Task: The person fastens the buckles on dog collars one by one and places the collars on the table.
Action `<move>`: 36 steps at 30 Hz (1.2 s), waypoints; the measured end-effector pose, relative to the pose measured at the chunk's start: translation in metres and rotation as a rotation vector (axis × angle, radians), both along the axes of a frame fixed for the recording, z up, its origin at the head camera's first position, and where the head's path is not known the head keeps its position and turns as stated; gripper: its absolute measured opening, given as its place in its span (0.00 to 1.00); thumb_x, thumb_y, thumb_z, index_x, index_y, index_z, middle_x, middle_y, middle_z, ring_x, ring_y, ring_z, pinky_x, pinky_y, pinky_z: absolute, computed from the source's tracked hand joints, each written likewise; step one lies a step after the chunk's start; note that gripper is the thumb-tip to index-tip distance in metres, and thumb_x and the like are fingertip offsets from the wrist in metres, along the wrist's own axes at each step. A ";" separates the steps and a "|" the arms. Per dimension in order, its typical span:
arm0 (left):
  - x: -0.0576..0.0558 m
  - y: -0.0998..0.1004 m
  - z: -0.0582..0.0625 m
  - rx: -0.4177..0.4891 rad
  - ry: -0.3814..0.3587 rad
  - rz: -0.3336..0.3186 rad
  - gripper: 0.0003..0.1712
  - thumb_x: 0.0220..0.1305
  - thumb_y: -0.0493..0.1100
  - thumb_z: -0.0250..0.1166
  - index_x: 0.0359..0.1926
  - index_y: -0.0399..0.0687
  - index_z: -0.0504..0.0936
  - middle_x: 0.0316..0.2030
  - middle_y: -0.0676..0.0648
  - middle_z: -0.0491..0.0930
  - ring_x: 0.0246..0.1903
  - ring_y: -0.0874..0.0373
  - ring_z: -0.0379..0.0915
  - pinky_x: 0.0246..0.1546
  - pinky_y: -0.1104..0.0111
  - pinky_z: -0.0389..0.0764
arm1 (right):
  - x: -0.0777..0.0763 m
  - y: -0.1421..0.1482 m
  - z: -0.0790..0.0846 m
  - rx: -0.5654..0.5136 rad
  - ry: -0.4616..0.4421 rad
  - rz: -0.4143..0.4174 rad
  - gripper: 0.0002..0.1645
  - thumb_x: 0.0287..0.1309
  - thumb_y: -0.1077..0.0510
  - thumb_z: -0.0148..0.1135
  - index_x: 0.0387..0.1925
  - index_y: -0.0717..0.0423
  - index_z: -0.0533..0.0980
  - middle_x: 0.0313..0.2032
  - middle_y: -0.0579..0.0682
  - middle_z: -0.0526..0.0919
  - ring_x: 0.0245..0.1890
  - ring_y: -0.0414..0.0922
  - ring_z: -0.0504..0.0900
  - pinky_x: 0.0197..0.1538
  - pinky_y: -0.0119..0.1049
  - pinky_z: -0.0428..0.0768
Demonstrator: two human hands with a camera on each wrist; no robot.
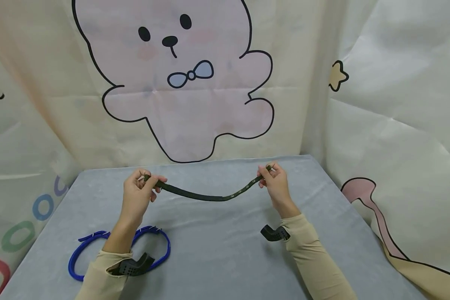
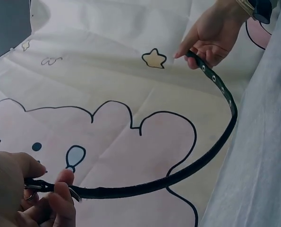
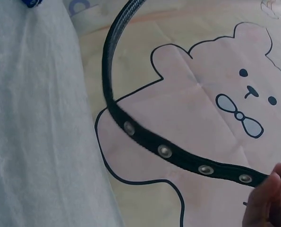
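Observation:
A dark green buckle collar (image 1: 195,195) hangs in a shallow curve between both hands, raised over the table. My left hand (image 1: 135,193) pinches its buckle end between thumb and fingers; a metal buckle (image 2: 31,187) and ring show there in the left wrist view. At the other end, my right hand (image 1: 277,185) pinches the tip. Near that tip a row of metal eyelets (image 3: 165,151) runs along the collar in the right wrist view. A coiled blue strap (image 1: 167,246) lies on the table, partly hidden behind the left forearm.
A light blue-grey cloth covers the table (image 1: 217,250). Behind it hangs a cream backdrop (image 1: 288,125) with a bear drawing, and printed sheets (image 1: 405,137) close off both sides. Each sleeve cuff carries a black device (image 1: 273,233).

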State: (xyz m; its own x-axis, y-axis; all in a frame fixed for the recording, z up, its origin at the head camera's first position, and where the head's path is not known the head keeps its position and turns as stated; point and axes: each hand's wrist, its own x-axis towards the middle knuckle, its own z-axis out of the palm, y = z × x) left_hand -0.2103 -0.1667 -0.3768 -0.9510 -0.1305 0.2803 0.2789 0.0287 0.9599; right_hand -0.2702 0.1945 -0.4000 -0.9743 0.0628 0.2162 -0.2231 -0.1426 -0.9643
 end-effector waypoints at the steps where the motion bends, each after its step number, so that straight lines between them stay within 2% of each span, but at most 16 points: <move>1: 0.001 0.000 -0.001 -0.002 0.002 -0.011 0.11 0.74 0.38 0.60 0.34 0.44 0.67 0.30 0.58 0.89 0.23 0.66 0.74 0.19 0.75 0.73 | 0.001 -0.001 0.000 -0.002 0.001 0.027 0.12 0.71 0.62 0.59 0.32 0.54 0.66 0.26 0.42 0.81 0.19 0.36 0.74 0.27 0.26 0.76; 5: 0.003 0.003 -0.002 -0.004 0.035 -0.070 0.09 0.70 0.35 0.64 0.40 0.41 0.70 0.35 0.58 0.88 0.25 0.65 0.77 0.27 0.74 0.81 | 0.005 -0.002 0.000 0.012 0.022 0.159 0.11 0.68 0.68 0.60 0.36 0.54 0.67 0.34 0.42 0.83 0.29 0.36 0.80 0.36 0.27 0.82; 10: 0.003 0.005 -0.003 -0.010 0.093 -0.119 0.11 0.68 0.31 0.65 0.45 0.40 0.71 0.39 0.58 0.87 0.31 0.64 0.82 0.32 0.73 0.83 | 0.010 -0.004 0.003 0.085 0.083 0.294 0.10 0.68 0.69 0.59 0.42 0.55 0.68 0.43 0.43 0.83 0.44 0.38 0.82 0.45 0.29 0.81; 15: 0.001 0.008 -0.004 -0.134 0.134 -0.050 0.10 0.69 0.34 0.65 0.46 0.36 0.73 0.37 0.63 0.87 0.33 0.66 0.78 0.25 0.74 0.76 | 0.013 -0.009 0.004 0.200 0.173 0.300 0.10 0.68 0.70 0.58 0.48 0.62 0.71 0.45 0.41 0.85 0.45 0.38 0.82 0.46 0.28 0.80; 17: 0.000 0.010 -0.004 -0.186 0.155 -0.023 0.11 0.69 0.34 0.65 0.46 0.34 0.73 0.36 0.66 0.86 0.35 0.69 0.77 0.26 0.75 0.75 | 0.014 -0.011 0.002 0.253 0.223 0.283 0.10 0.67 0.70 0.59 0.49 0.65 0.72 0.45 0.42 0.86 0.43 0.38 0.81 0.46 0.29 0.78; 19: 0.000 0.012 -0.005 -0.206 0.178 -0.026 0.10 0.68 0.33 0.65 0.45 0.33 0.73 0.35 0.67 0.85 0.39 0.70 0.79 0.30 0.77 0.78 | 0.016 -0.015 0.001 0.305 0.268 0.275 0.11 0.68 0.69 0.59 0.50 0.68 0.72 0.46 0.45 0.86 0.45 0.38 0.80 0.47 0.30 0.78; 23: 0.000 0.019 -0.008 -0.183 0.215 -0.095 0.10 0.68 0.29 0.63 0.47 0.31 0.72 0.35 0.64 0.84 0.41 0.71 0.81 0.41 0.77 0.82 | 0.020 -0.023 0.000 0.367 0.317 0.328 0.15 0.69 0.70 0.57 0.55 0.68 0.73 0.50 0.47 0.82 0.51 0.37 0.82 0.53 0.30 0.78; 26: 0.001 0.024 -0.011 -0.166 0.236 -0.126 0.11 0.68 0.28 0.63 0.47 0.30 0.71 0.34 0.63 0.84 0.38 0.70 0.82 0.40 0.77 0.82 | 0.023 -0.026 0.001 0.348 0.309 0.423 0.21 0.69 0.71 0.55 0.62 0.69 0.70 0.57 0.49 0.78 0.53 0.41 0.83 0.57 0.31 0.79; 31: 0.002 0.030 -0.015 -0.072 0.276 -0.194 0.10 0.69 0.27 0.61 0.45 0.27 0.68 0.32 0.58 0.84 0.32 0.66 0.82 0.38 0.74 0.83 | 0.026 -0.027 0.003 0.281 0.284 0.589 0.31 0.70 0.73 0.48 0.73 0.68 0.61 0.73 0.59 0.64 0.49 0.42 0.85 0.52 0.35 0.84; 33: 0.002 0.031 -0.016 -0.031 0.279 -0.226 0.10 0.69 0.26 0.60 0.45 0.26 0.67 0.32 0.56 0.84 0.31 0.65 0.82 0.38 0.73 0.85 | 0.027 -0.026 0.004 0.267 0.267 0.645 0.33 0.71 0.73 0.45 0.75 0.65 0.58 0.76 0.58 0.59 0.49 0.41 0.84 0.50 0.36 0.84; 36: 0.002 0.031 -0.017 -0.028 0.273 -0.231 0.10 0.69 0.26 0.60 0.46 0.27 0.67 0.31 0.56 0.84 0.30 0.65 0.83 0.37 0.72 0.85 | 0.027 -0.024 0.004 0.252 0.238 0.721 0.35 0.70 0.74 0.40 0.77 0.61 0.56 0.77 0.51 0.60 0.48 0.42 0.84 0.49 0.36 0.84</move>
